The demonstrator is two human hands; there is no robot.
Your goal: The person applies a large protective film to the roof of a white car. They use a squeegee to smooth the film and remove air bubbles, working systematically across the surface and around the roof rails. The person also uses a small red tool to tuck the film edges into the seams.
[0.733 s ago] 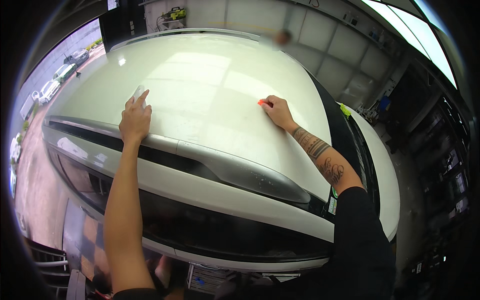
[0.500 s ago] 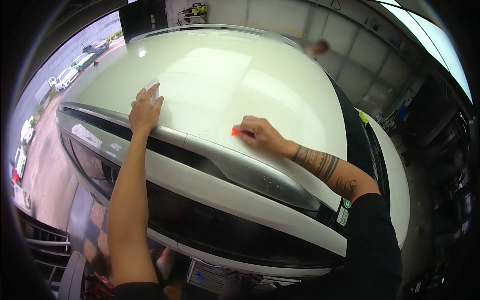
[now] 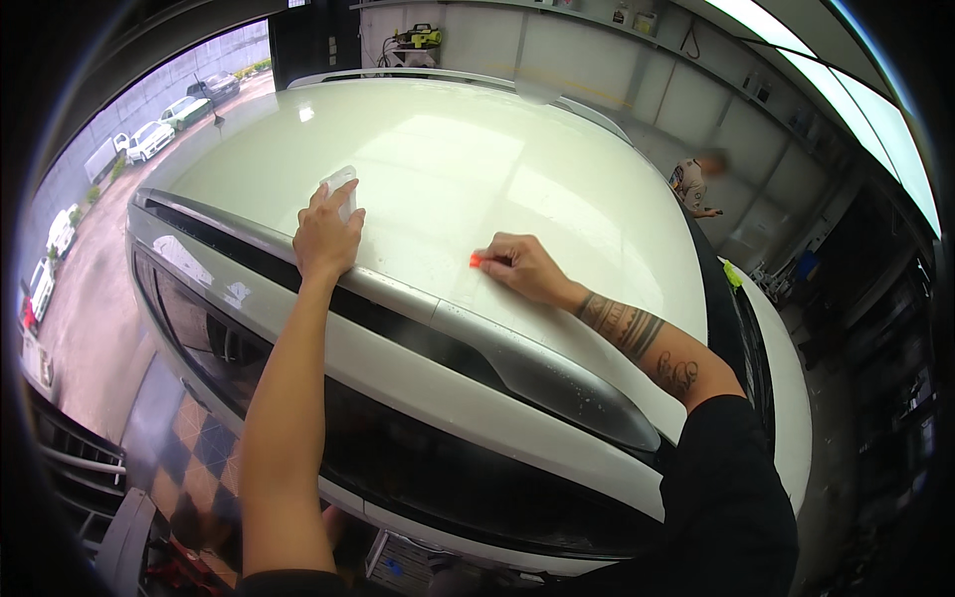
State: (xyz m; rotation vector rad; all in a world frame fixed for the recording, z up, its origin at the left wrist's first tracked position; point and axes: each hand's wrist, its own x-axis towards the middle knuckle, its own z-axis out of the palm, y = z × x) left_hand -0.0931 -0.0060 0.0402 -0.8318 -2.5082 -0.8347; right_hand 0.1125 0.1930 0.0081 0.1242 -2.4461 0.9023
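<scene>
Mid-frame, the car roof (image 3: 428,179) looks unfinished: our right hand (image 3: 524,267) pinches an orange piece (image 3: 476,261), our left hand (image 3: 329,235) clasps a translucent bottle-like object (image 3: 345,179).

Most of the orange piece (image 3: 476,261) seems hidden in the right hand (image 3: 523,267).

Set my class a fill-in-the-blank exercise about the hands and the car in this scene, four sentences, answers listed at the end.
1. The left hand holds a pale, translucent object over the ____ of the white car.
2. The right hand pinches a small orange-red piece; the forearm behind it bears dark ____.
3. The sleeve on that arm is ____ in colour.
4. Of the two hands, the one nearer the parked cars outside is the ____.

Missing words: roof; tattoos; black; left.
</scene>
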